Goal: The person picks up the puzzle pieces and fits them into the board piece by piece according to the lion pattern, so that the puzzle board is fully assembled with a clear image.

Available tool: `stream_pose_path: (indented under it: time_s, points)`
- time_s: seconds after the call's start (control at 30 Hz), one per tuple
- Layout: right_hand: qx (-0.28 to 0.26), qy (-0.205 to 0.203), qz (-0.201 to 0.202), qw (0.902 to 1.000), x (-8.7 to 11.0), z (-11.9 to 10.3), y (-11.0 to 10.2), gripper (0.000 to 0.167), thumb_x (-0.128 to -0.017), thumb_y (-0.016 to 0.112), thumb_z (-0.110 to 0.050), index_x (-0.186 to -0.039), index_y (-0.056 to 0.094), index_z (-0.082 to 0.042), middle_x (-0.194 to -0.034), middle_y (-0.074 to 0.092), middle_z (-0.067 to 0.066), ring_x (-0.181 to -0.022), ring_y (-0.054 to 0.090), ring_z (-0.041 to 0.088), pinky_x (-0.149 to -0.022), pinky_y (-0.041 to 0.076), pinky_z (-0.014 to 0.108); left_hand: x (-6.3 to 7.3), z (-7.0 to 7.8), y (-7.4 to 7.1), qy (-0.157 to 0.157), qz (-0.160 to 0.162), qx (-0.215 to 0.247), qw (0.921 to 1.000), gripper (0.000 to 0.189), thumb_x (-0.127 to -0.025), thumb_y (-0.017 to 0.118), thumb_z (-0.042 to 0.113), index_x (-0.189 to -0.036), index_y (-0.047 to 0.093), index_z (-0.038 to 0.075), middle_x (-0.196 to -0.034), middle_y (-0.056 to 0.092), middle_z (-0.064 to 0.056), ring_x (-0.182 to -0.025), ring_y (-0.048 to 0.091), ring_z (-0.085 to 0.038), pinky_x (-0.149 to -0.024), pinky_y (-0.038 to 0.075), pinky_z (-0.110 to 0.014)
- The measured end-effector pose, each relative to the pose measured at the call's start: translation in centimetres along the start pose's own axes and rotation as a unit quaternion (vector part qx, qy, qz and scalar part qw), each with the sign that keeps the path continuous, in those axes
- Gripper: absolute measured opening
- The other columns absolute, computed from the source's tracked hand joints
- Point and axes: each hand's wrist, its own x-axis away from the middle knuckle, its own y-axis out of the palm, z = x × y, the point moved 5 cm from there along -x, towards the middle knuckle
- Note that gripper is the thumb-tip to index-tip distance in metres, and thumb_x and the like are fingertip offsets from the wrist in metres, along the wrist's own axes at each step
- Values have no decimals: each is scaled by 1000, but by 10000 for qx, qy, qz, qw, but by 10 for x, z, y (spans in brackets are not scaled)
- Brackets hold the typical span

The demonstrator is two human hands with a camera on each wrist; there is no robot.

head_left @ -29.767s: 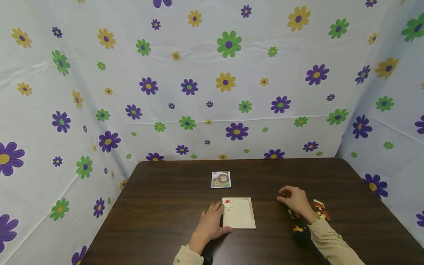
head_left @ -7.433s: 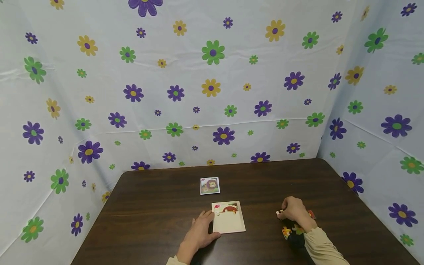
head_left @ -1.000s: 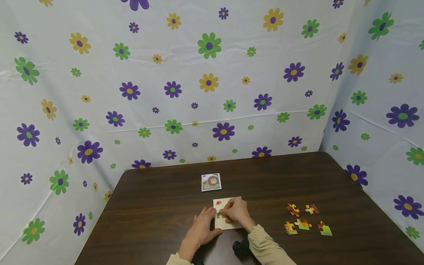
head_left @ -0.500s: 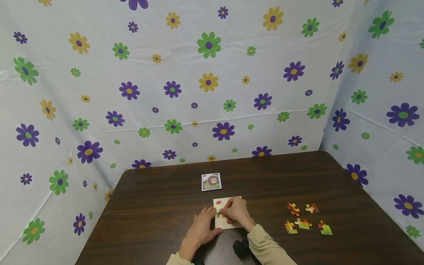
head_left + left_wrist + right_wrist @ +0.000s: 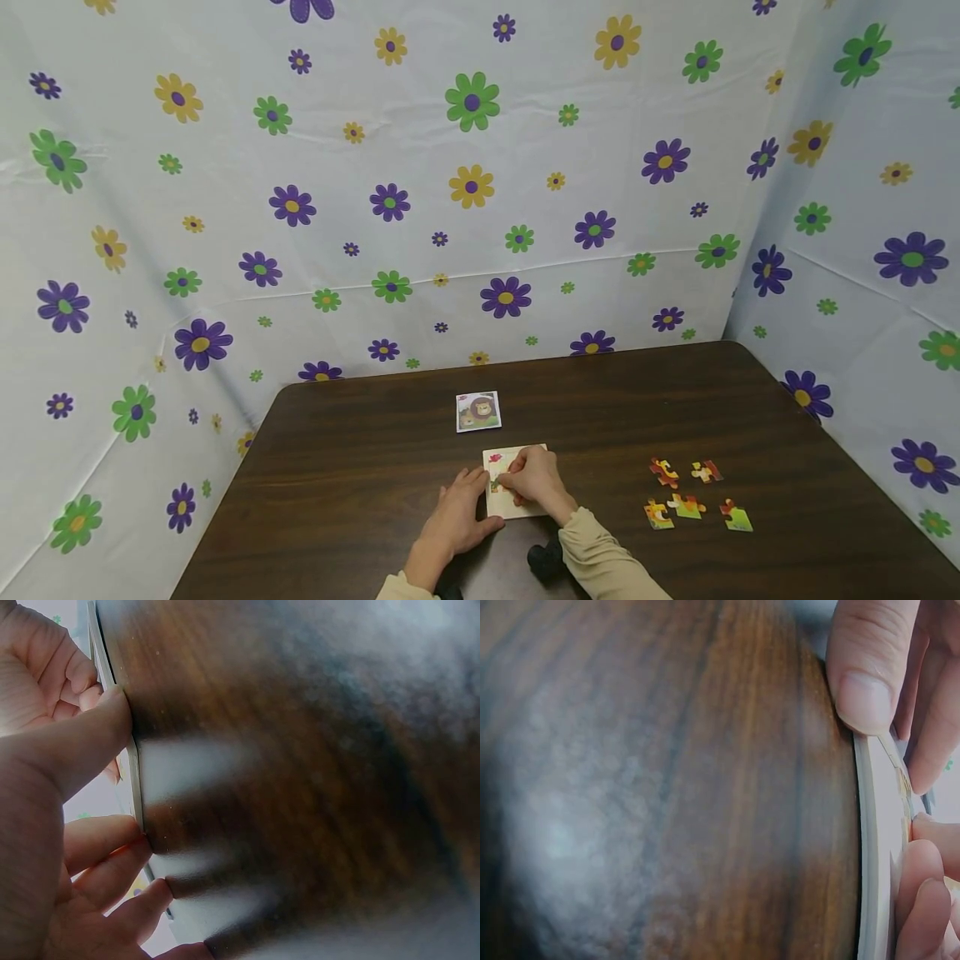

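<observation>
A pale, shallow puzzle board (image 5: 503, 508) lies between both hands, with a red flower picture (image 5: 495, 458) in its far left corner. My left hand (image 5: 453, 517) rests at its left side, fingers spread along the left edge and thumb (image 5: 116, 709) against the near edge. Over the board, my right hand (image 5: 536, 477) pinches a puzzle piece (image 5: 494, 487) at the left of the inner area, below the flower. Its fingers (image 5: 922, 907) are curled and hide much of the board and most of that piece.
Several loose puzzle pieces (image 5: 686, 507) in orange, yellow and green lie to the right. Beyond the board is a square lion picture card (image 5: 478, 412). The dark wooden table (image 5: 360, 467) ends at a flowered cloth (image 5: 420, 208) behind and at the sides.
Since about seven seconds ago my right hand has moved left from the loose pieces to the board with a piece. Over the last second both hands stay nearly still. The left keeps its place.
</observation>
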Motion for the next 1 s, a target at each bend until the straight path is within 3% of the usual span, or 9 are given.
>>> stream_pose_path:
  time_s: [0.33,0.57,1.0]
  points:
    - [-1,-75,113,9999,3,-5,-2,25,-70,79,-4,-61,55,-7,-40,50,-6,-31,47,2,-34,30,15,0,1,-1,45,47,-25,10000,67,-79,78,33,-130,54,-3,-135,51,-23,-128,41,-47,-90,31,-74]
    - [387,-778,208,9960,2,-11,-4,20,-65,84,-6,-66,64,-5,-54,53,-7,-49,45,3,-45,34,20,0,-1,0,-11,24,30,10000,69,-79,78,33,-131,53,-5,-136,50,-23,-129,40,-47,-92,30,-74]
    - [341,-1542,-219,9872,-3,-12,-1,12,-65,79,2,-67,71,-6,-57,60,-7,-51,44,0,-46,35,18,0,-1,0,-17,17,-12,10000,68,-79,77,34,-131,54,-3,-136,51,-22,-129,40,-47,-92,31,-73]
